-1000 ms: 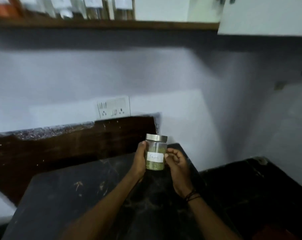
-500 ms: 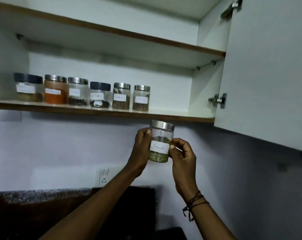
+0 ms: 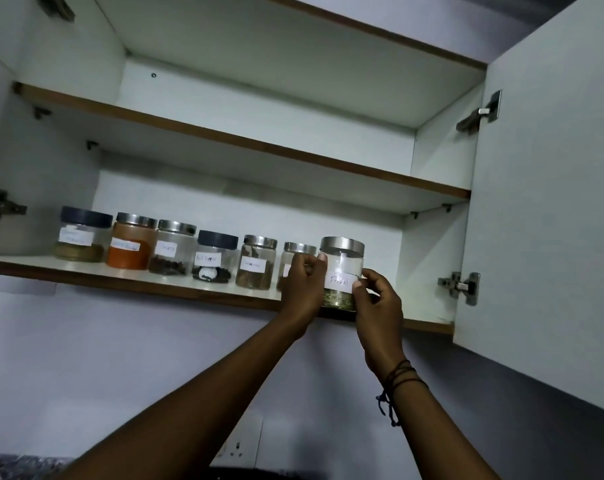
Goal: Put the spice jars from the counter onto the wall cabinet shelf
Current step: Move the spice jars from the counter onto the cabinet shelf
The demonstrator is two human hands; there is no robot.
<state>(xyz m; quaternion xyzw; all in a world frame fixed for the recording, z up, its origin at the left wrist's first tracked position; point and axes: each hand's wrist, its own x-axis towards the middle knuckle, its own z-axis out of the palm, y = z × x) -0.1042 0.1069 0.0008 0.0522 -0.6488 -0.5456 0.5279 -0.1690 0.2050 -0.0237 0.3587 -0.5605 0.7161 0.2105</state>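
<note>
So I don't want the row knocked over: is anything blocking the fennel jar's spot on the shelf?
Nothing visible does. The fennel jar, gripped by the left hand and right hand, sits at the lower shelf edge, with bare shelf to its right.

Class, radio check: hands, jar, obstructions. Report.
Left hand and right hand both grip the fennel jar. Jar at the lower shelf front edge, right end of row. Nothing blocking.

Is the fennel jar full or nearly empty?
Nearly empty: the fennel jar shows a thin greenish layer at its bottom, clear glass above the label, steel lid on.
</note>
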